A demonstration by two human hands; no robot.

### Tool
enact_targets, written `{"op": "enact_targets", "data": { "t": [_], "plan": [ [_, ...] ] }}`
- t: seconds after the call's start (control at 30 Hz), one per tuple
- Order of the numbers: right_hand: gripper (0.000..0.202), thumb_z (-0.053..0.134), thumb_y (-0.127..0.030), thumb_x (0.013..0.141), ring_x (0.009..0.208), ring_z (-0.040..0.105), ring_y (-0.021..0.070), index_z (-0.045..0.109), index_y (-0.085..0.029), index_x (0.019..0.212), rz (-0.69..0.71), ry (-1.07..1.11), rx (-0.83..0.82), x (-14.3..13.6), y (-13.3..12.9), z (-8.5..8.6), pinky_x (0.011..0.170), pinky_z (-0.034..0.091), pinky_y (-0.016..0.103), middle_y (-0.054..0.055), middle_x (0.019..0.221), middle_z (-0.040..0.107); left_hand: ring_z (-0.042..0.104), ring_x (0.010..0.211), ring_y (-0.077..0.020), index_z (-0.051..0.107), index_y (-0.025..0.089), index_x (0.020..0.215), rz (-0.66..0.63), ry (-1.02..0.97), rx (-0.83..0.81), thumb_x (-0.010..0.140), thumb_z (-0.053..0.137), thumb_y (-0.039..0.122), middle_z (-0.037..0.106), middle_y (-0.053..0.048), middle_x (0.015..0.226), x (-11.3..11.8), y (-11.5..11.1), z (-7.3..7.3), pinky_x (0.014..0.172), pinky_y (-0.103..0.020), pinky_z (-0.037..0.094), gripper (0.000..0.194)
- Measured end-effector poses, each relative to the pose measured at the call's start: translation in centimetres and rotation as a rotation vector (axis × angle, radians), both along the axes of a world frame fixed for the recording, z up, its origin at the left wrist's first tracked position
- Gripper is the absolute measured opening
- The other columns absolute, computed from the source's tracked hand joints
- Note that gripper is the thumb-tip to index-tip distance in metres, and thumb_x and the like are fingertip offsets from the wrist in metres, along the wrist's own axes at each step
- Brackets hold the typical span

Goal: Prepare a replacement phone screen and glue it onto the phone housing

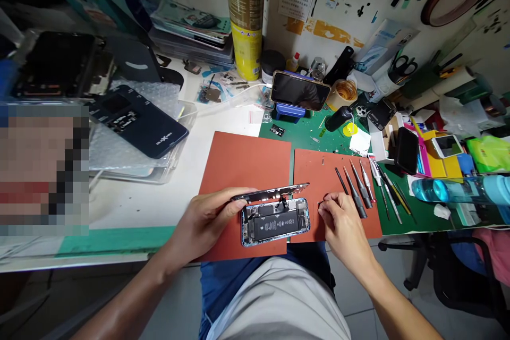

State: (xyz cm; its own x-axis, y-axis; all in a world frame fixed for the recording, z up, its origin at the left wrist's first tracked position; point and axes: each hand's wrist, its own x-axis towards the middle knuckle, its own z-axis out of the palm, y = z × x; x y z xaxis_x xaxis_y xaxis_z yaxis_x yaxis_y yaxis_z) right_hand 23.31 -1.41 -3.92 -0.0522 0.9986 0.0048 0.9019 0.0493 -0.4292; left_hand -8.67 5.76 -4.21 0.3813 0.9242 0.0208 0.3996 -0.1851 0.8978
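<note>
An opened phone body (274, 223) lies on the left red-brown mat (247, 162), its battery and inner parts showing. My left hand (203, 223) grips the left end of the phone's screen part (274, 192), which is raised on edge along the body's far side. A dark flex cable seems to join the two near the right. My right hand (340, 220) is over the right mat (311, 170), to the right of the phone, with thumb and fingertips pinched together. Anything between those fingertips is too small to name.
Tweezers and drivers (356, 191) lie right of my right hand. Beyond the mats, a phone (300, 90) leans on a blue stand. A spray can (245, 26) stands behind; a water bottle (462, 191) lies right, and a dark device box (139, 119) sits left.
</note>
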Motion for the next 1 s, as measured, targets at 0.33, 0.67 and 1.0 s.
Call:
{"op": "enact_targets", "data": {
  "t": [0.33, 0.67, 1.0],
  "plan": [
    [0.022, 0.044, -0.006, 0.102, 0.091, 0.059, 0.0250, 0.061, -0.020, 0.096, 0.007, -0.048, 0.014, -0.6, -0.4, 0.1, 0.077, 0.053, 0.039, 0.011, 0.103, 0.057, 0.083, 0.099, -0.0185, 0.082, 0.028, 0.121, -0.008, -0.033, -0.046, 0.110, 0.054, 0.041, 0.087, 0.003, 0.116, 0.1, 0.1, 0.0, 0.082, -0.023, 0.064, 0.032],
    [0.020, 0.050, -0.015, 0.108, 0.096, 0.069, 0.0230, 0.066, -0.021, 0.097, 0.008, 0.146, 0.073, -0.4, 0.0, 1.4, 0.077, 0.057, 0.034, 0.011, 0.110, 0.061, 0.084, 0.102, -0.0203, 0.079, 0.027, 0.125, 0.040, -0.028, -0.003, 0.108, 0.059, 0.039, 0.086, 0.000, 0.119, -0.3, -0.3, -0.9, 0.083, -0.025, 0.066, 0.029],
    [0.014, 0.062, -0.018, 0.107, 0.093, 0.066, 0.0169, 0.073, -0.022, 0.099, 0.069, 0.592, 0.013, -6.3, 0.8, 4.6, 0.074, 0.056, 0.027, 0.007, 0.108, 0.062, 0.078, 0.122, -0.0176, 0.075, 0.030, 0.133, -0.025, -0.095, 0.172, 0.107, 0.063, 0.022, 0.080, -0.001, 0.136, 0.1, -0.7, -1.1, 0.108, -0.028, 0.061, 0.030]
  ]
}}
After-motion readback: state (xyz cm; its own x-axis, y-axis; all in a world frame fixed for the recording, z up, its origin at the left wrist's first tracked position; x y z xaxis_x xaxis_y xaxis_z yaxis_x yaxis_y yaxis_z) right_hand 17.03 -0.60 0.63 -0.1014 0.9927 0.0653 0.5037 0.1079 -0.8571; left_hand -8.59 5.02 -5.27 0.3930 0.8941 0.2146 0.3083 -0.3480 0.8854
